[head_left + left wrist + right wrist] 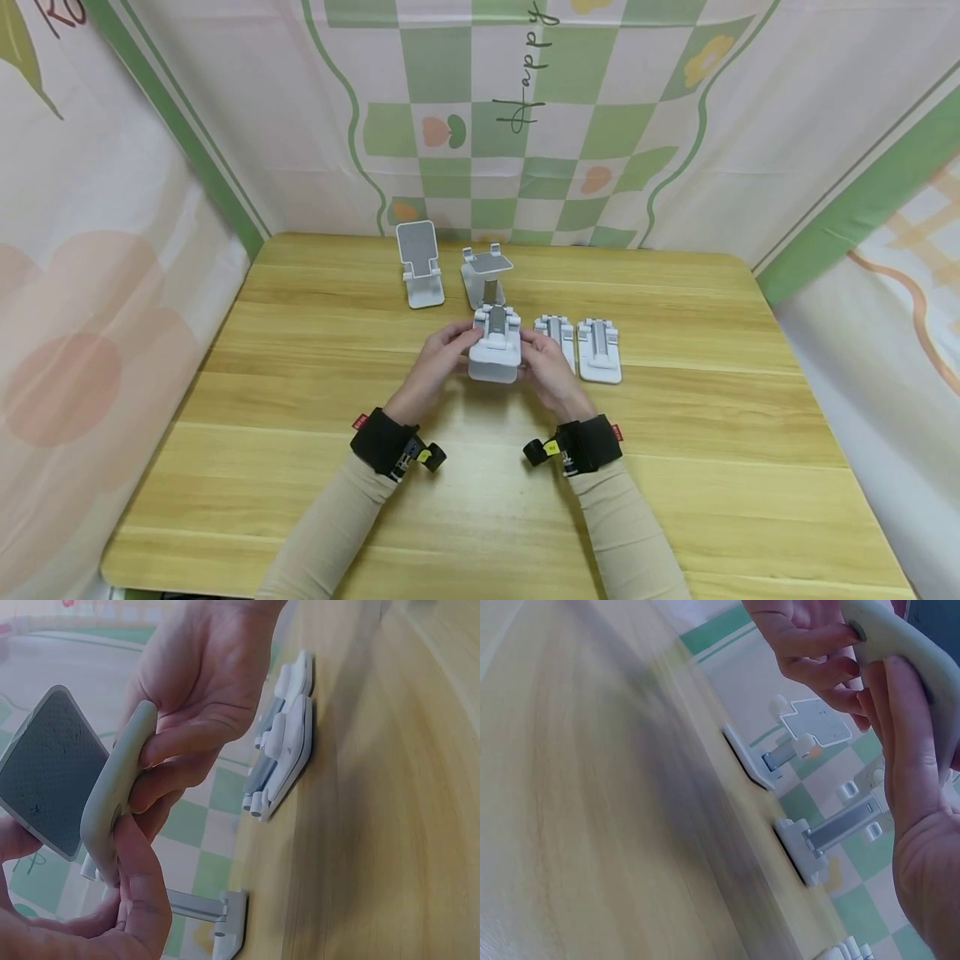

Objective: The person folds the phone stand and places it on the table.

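Both hands hold a white phone stand above the table, one on each side. My left hand grips its left edge, thumb on top. My right hand grips the right edge, its fingers curled beneath in the left wrist view. That view shows the grey-padded plate swung away at an angle from the thick base. Just beyond are two unfolded phone stands: one with a tall tilted plate, the other with a flatter plate. Its lower part is partly hidden by the held stand.
Two folded phone stands lie side by side to the right, the nearer one partly behind my right hand, the other in full sight. All rest on a wooden table. A patterned cloth hangs behind the table's back edge.
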`<state>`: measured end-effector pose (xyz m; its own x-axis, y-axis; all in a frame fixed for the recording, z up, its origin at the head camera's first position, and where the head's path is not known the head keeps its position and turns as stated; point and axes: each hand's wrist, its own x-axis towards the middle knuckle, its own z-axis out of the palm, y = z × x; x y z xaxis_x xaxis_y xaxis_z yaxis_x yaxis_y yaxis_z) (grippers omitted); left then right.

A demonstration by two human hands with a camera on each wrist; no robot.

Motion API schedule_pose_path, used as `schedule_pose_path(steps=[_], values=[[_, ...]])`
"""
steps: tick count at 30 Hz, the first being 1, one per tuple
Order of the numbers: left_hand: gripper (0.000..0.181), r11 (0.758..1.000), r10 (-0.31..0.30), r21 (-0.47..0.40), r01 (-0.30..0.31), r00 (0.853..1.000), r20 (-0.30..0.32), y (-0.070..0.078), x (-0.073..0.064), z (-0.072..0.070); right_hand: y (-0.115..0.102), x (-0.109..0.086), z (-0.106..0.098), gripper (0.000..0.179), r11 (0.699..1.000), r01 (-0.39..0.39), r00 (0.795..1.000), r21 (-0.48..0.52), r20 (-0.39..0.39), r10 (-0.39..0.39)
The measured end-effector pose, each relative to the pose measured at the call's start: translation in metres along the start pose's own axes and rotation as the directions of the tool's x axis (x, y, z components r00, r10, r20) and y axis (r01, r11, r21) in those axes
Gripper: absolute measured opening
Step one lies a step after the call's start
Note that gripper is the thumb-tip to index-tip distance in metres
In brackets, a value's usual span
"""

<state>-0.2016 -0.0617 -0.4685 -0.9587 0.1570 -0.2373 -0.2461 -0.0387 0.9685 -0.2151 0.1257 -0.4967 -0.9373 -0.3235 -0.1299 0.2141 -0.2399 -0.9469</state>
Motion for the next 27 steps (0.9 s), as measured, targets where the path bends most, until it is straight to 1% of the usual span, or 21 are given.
schedule_pose_path(steps=[6, 8, 10, 12, 14, 16, 23, 27], values=[[0.058, 1.000, 0.001, -0.001, -0.001, 1.000, 0.007, -0.0003, 0.0005, -0.0005, -0.0002, -0.0008, -0.0012, 0.053, 1.000, 0.004, 0.999, 0.015, 0.031, -0.005], [0.058, 1.000, 0.002, -0.007, -0.002, 1.000, 0.006, -0.0005, 0.0002, -0.0005, -0.0006, -0.0010, -0.0017, 0.052, 1.000, 0.000, 0.999, 0.022, 0.034, 0.000], [0.058, 1.000, 0.004, -0.020, -0.004, 1.000, 0.005, -0.0009, -0.0001, -0.0005, -0.0016, -0.0016, -0.0019, 0.047, 0.999, -0.004, 1.000, 0.038, 0.031, 0.003], [0.058, 0.999, 0.007, -0.031, -0.007, 1.000, 0.004, -0.0015, -0.0002, -0.0003, -0.0030, -0.0023, -0.0022, 0.038, 0.998, -0.003, 0.999, 0.060, 0.034, 0.001], [0.057, 0.999, 0.010, -0.037, -0.010, 1.000, 0.004, -0.0017, -0.0003, -0.0006, -0.0044, -0.0027, -0.0023, 0.028, 0.997, 0.000, 0.999, 0.082, 0.050, -0.005], [0.057, 0.999, 0.011, -0.036, -0.011, 1.000, 0.003, -0.0021, 0.0000, -0.0009, -0.0055, -0.0026, -0.0021, 0.024, 0.995, 0.004, 0.997, 0.101, 0.071, -0.012], [0.059, 1.000, -0.004, -0.018, 0.004, 1.000, 0.000, -0.0032, 0.0013, -0.0014, -0.0070, -0.0012, -0.0016, 0.031, 0.993, -0.001, 0.995, 0.119, 0.102, -0.011], [0.059, 1.000, -0.002, -0.013, 0.002, 1.000, -0.006, -0.0037, 0.0016, -0.0010, -0.0060, -0.0015, -0.0031, 0.034, 0.997, 0.012, 0.993, 0.080, 0.113, -0.021]])
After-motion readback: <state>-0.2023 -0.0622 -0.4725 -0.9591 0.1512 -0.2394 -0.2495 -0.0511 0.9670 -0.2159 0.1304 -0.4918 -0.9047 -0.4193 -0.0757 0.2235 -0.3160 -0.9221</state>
